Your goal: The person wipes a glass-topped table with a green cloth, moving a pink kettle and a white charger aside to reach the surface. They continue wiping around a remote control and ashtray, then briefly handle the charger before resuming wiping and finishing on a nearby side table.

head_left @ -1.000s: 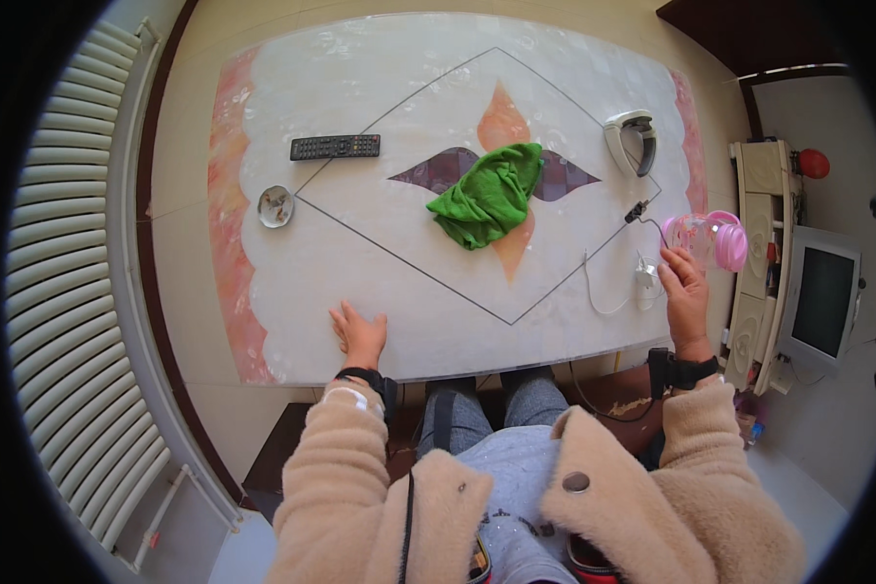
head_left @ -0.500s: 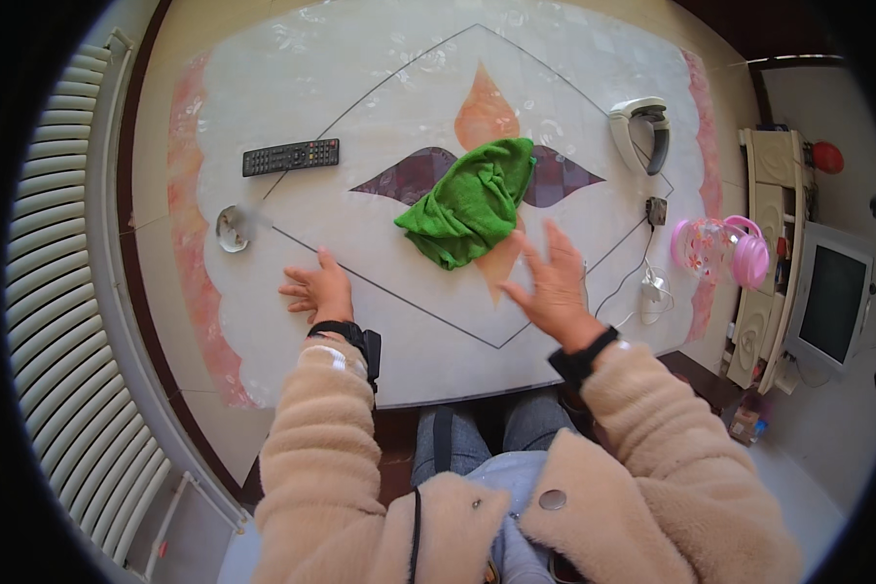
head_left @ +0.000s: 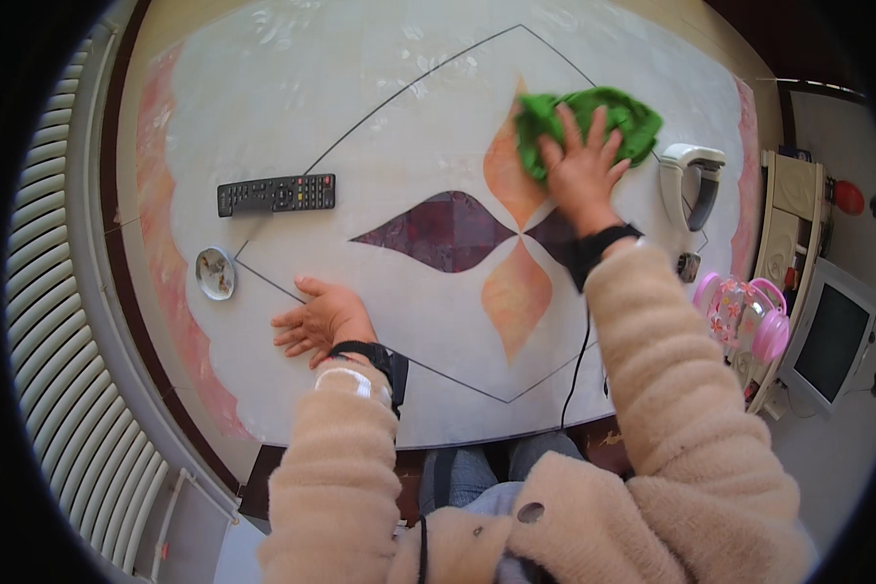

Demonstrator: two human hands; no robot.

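Note:
My right hand (head_left: 586, 175) lies with spread fingers on a crumpled green cloth (head_left: 636, 115), pressing it against the table at the far right of the middle. The cloth bunches ahead of the fingertips and to their right. On the near left, my left hand (head_left: 326, 318) rests on the patterned white tabletop (head_left: 399, 321) with its fingers apart and nothing in it. Beyond that hand are a small round metal dish (head_left: 215, 273) with dark bits in it and a black remote control (head_left: 276, 194).
A white and grey handheld device (head_left: 691, 185) stands to the right of the cloth. Near my right forearm lie a pink-lidded clear jug (head_left: 745, 313) and a small dark object (head_left: 688, 267). A black cord (head_left: 576, 375) hangs over the front edge. A radiator (head_left: 54, 321) lines the left wall.
My right hand has come down on the green cloth, which has moved to the far right. The cloth no longer covers the table's middle pattern. My left hand stays open on the near left.

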